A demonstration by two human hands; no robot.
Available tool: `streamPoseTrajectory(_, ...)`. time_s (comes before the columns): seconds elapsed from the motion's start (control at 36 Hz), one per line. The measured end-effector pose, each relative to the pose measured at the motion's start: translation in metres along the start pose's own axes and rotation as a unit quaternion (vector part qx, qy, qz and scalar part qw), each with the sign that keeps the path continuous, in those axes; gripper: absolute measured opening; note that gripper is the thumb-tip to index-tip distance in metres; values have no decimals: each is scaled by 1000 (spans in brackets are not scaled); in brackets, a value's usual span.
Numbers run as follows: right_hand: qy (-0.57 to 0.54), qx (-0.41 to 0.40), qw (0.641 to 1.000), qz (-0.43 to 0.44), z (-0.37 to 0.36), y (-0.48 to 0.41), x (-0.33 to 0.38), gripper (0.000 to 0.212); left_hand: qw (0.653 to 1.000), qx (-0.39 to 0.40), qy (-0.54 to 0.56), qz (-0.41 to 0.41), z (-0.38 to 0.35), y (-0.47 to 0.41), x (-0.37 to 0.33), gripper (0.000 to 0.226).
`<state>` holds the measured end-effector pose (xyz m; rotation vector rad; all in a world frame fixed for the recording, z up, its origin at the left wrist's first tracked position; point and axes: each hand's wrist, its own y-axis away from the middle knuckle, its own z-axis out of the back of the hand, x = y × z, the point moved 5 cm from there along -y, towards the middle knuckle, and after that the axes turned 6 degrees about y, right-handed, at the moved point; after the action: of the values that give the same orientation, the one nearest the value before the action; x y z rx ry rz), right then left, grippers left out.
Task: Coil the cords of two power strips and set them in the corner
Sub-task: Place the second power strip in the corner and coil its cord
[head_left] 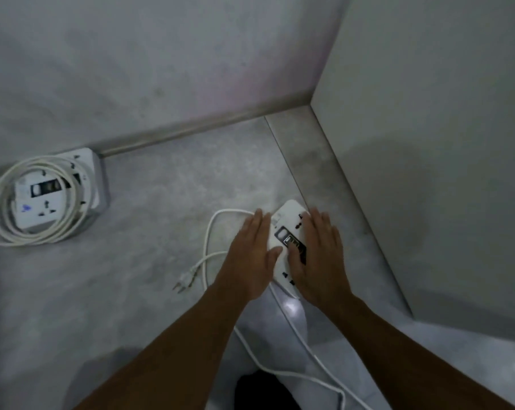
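A white power strip [290, 229] lies on the grey floor close to the right wall. My left hand [250, 255] rests flat along its left edge, thumb on its top, and my right hand [318, 258] presses flat on its right side. Its white cord [209, 235] loops loosely to the left and trails toward me, with the plug [183, 281] lying on the floor. A second white power strip [58, 190] sits at the far left against the back wall, its cord [1, 214] wound in a coil on top of it.
The back wall's skirting [191, 131] meets the right wall [428, 143] at the corner behind the hands. Open grey floor [161, 202] separates the two strips. A dark shape [262, 392] shows at the bottom edge.
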<state>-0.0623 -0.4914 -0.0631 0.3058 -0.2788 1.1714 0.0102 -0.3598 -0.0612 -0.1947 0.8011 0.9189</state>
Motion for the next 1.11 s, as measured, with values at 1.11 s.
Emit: streamPoseTrajectory(1.11,-305,-100,934,-159,27,-184,108,28,908,-316,166,219,133,-97,50,33)
